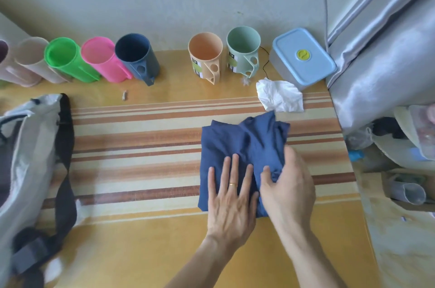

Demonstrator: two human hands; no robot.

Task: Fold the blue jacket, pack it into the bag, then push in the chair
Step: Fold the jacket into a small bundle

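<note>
1. Blue jacket (pixel 242 146) lies folded into a compact, roughly square bundle on the striped mat (pixel 141 146), right of frame centre. Upper right corner of the bundle is rumpled and rises slightly.
2. Left hand (pixel 231 198) rests flat on the lower part of the bundle, palm down, fingers spread and extended, not gripping. A gold ring (pixel 233 184) sits on one finger.
3. Right hand (pixel 286 191) is at the lower right edge of the bundle, just beside the left hand. Fingers curl around a bunched fold of blue cloth; it looks like a pinch-type grasp, though the fingertips are partly buried in fabric.
4. Bag (pixel 30 158), grey with dark straps, lies at the left edge of the frame, well apart from the jacket. Its opening is not clearly readable from this angle.
5. Table (pixel 141 252) surface is yellow-orange; the mat covers its middle band.
6. Along the wall in the upper half of the frame, a row of cups: green cup (pixel 66 59), pink cup (pixel 103 59) and dark blue cup (pixel 136 57) leaning at upper left; peach cup (pixel 206 57) and pale green cup (pixel 243 50) upright at upper centre.
7. Lidded blue container (pixel 303 57) stands at upper right, with a crumpled white tissue (pixel 280 95) just below it, near the jacket's top edge
8. Grey curtain (pixel 388 40) fills the upper right corner
</note>
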